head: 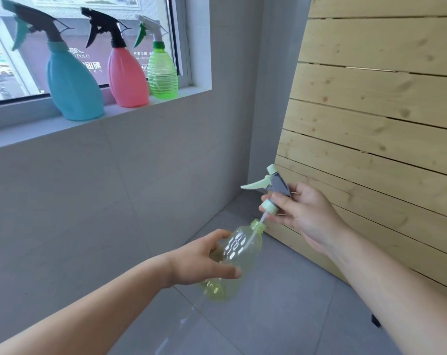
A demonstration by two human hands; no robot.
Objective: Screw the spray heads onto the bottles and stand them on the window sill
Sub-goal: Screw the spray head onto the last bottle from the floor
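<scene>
My left hand (204,260) grips a clear yellow-green bottle (239,254) around its middle, tilted with its open neck up and to the right. My right hand (304,213) holds a spray head (273,187) with a grey body, pale green trigger and pale green cap just above that neck. The head's thin tube reaches down into the bottle's opening; the cap is apart from the neck. On the window sill (25,134) stand three bottles with spray heads on: a blue one (72,88), a pink one (127,78) and a green one (163,73).
A grey tiled wall runs under the sill. A slatted pale wooden panel (384,111) leans at the right, close behind my right hand. Grey floor tiles (281,316) lie below. The sill has bare room to the left of the blue bottle.
</scene>
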